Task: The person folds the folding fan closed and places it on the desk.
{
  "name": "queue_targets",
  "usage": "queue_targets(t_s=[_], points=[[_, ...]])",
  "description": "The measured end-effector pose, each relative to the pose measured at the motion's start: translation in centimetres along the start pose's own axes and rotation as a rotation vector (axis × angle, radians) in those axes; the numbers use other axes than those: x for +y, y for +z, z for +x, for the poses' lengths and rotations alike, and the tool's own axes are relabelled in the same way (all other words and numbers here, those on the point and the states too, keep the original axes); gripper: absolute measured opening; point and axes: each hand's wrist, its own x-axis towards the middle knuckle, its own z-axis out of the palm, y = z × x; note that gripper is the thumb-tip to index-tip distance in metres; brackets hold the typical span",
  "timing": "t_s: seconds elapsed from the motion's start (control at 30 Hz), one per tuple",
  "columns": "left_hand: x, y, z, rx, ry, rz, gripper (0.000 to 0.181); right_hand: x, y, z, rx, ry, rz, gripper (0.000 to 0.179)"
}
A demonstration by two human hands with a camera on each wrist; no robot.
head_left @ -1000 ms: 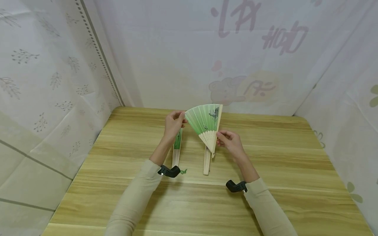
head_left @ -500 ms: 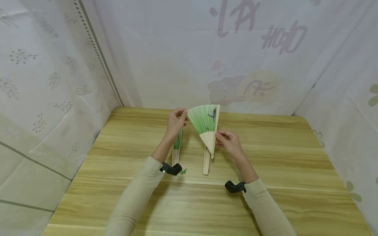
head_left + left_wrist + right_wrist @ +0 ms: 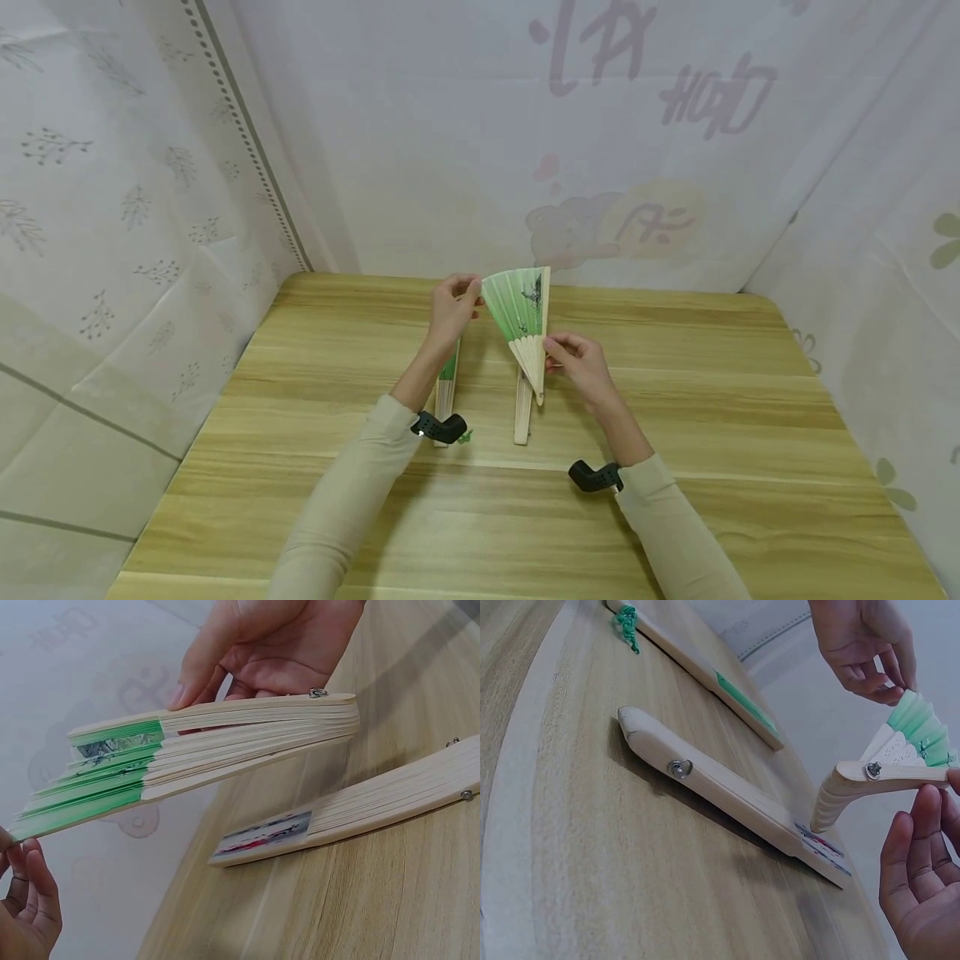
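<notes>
A light green folding fan (image 3: 517, 308) with pale wooden ribs is partly spread above the table. My left hand (image 3: 454, 307) pinches its left outer edge near the top. On the other side, my right hand (image 3: 581, 362) grips the right guard stick near the ribs' lower part. Beneath it lies a folded fan (image 3: 727, 796) with a dark and red print, its upper end hidden in the head view. A folded green fan (image 3: 446, 387) with a green cord (image 3: 628, 630) rests to the left, partly covered by my left forearm.
The wooden table (image 3: 675, 400) reaches back to a printed cloth wall (image 3: 420, 167). Patterned cloth also hangs on the left and right sides. A black wrist camera (image 3: 441, 427) sits on the left wrist, another black camera (image 3: 595, 476) on the right.
The held fan has narrowed as its two edges came closer together. My left hand has moved slightly right, and my right hand slightly left. The fans on the table stay put.
</notes>
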Motion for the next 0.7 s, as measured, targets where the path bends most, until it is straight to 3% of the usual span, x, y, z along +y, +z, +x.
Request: queue_targets(t_s=[0.7], points=[[-0.26,0.97,0.09,0.006,-0.002,-0.023,0.02,-0.02,0.83,-0.05,-0.01,-0.001,-0.006,0.022]])
